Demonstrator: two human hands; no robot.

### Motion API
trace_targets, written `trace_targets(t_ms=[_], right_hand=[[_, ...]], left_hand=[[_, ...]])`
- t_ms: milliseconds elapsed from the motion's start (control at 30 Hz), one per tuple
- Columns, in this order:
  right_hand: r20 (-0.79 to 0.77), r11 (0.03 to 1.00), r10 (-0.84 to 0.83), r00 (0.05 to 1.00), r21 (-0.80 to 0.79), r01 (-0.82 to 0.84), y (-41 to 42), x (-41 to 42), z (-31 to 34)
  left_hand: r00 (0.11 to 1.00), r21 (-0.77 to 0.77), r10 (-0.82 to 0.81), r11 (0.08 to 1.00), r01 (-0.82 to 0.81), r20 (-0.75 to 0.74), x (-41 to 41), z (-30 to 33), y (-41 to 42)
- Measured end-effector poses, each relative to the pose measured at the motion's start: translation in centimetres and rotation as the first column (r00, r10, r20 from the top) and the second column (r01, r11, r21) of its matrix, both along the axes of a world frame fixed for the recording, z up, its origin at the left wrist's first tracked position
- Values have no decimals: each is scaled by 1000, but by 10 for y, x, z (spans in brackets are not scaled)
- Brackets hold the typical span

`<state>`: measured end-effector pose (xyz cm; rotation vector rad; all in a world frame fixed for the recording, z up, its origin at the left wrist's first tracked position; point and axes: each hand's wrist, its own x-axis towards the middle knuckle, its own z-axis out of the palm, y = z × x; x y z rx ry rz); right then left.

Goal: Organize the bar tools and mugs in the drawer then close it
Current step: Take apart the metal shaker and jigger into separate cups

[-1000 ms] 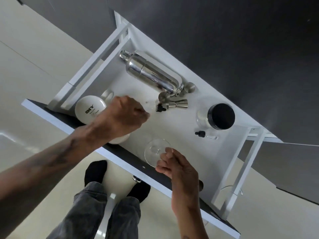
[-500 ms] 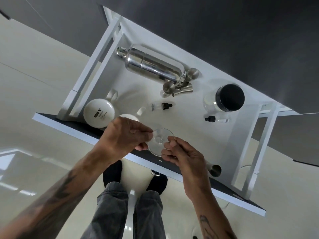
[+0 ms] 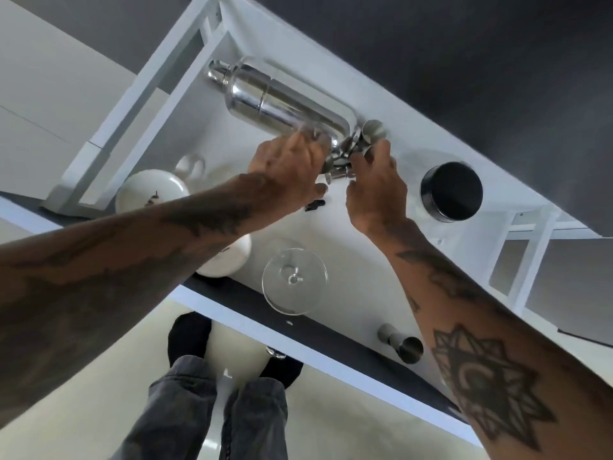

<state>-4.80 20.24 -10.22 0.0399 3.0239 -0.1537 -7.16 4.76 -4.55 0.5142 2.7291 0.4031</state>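
The white drawer is pulled out below me. My left hand and my right hand meet at a cluster of steel jiggers beside the base of the lying cocktail shaker. My right fingers pinch a jigger. My left fingers curl against the cluster, blurred. A clear stemmed glass stands upside down near the drawer front, free of both hands. One white mug sits at the left, and another is partly hidden under my left forearm.
A black-lidded jar stands at the right. Another steel jigger lies at the front right corner. A dropper's black cap shows under my left hand. The dark counter overhangs the drawer's back.
Both hands have let go of the stemmed glass, which stands by the drawer front, and have reached back to the jiggers beside the shaker. The camera has moved closer.
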Motion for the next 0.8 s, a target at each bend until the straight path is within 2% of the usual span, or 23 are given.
trace_targets(t_ms=[67,167,233,300,400,467,567,667,800], right_hand=[[-34,995,5,999,98,-2,2,0,-8],[-63,993,-7,998,115,14,7,9,-6],[-29,997,-48,998,51,49,11,25,9],[45,984,-162,986,-73,165,15,47,28],[166,928,-282,945,-204,313,17,89,52],[253,904,-327,911,-198,379,19,117,64],[369,851,-377,850,-224,475,19,146,74],[449,820,-342,826,-287,495,16,158,76],[644,796,-261,719,-278,538,8,161,72]], left_hand=[[998,22,29,999,-28,-50,1,-8,3],[998,107,56,993,-55,-8,2,-12,1],[997,178,42,983,-52,61,2,-7,0],[994,270,2,962,-31,107,2,6,2],[983,334,-129,939,81,126,4,31,10],[953,276,-276,932,234,124,15,45,22],[877,83,-465,885,458,123,48,57,40],[825,-46,-518,840,540,227,81,56,51],[772,-120,-532,791,599,348,101,41,57]])
